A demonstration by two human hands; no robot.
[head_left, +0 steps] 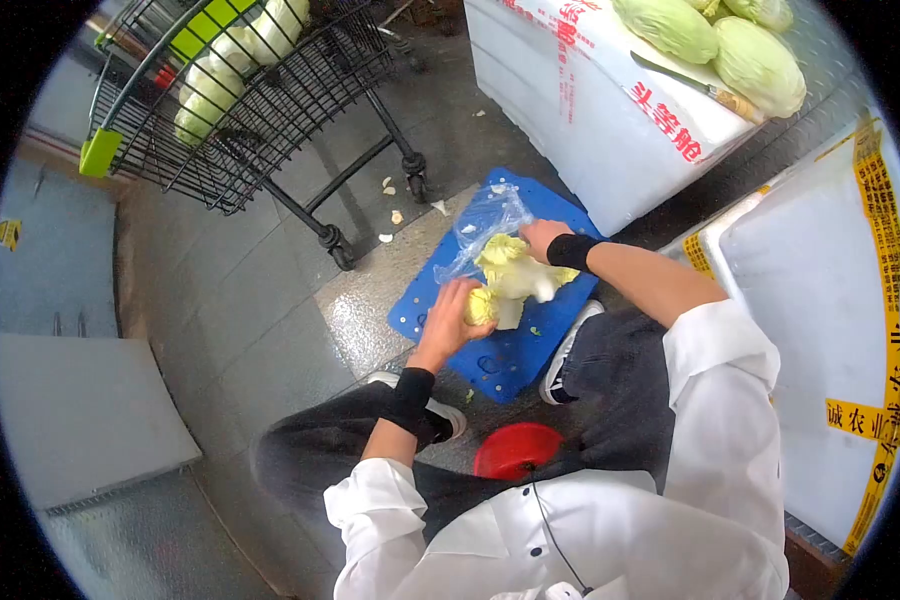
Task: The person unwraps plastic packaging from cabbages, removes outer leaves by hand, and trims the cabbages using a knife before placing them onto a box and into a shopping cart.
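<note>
My left hand (446, 318) is wrapped round a pale yellow Chinese cabbage heart (482, 306), above a blue plastic board (425, 322) on the floor. Loose cabbage leaves (515, 273) lie just to its right, yellow at the edges and white at the ribs. My right hand (542, 240) is closed at the top right of these leaves; its fingertips are partly hidden, and I cannot make out what is pinched there. Beside both hands, a crumpled clear plastic bag (490, 218) spreads over the board's far side.
A black wire shopping cart (260, 110) with cabbages (210, 95) stands at upper left. White foam boxes (560, 110) are at the right, one topped with cabbages (760, 65) and a knife (685, 80). A red stool (516, 450) is beneath me. Scraps (396, 216) dot the floor.
</note>
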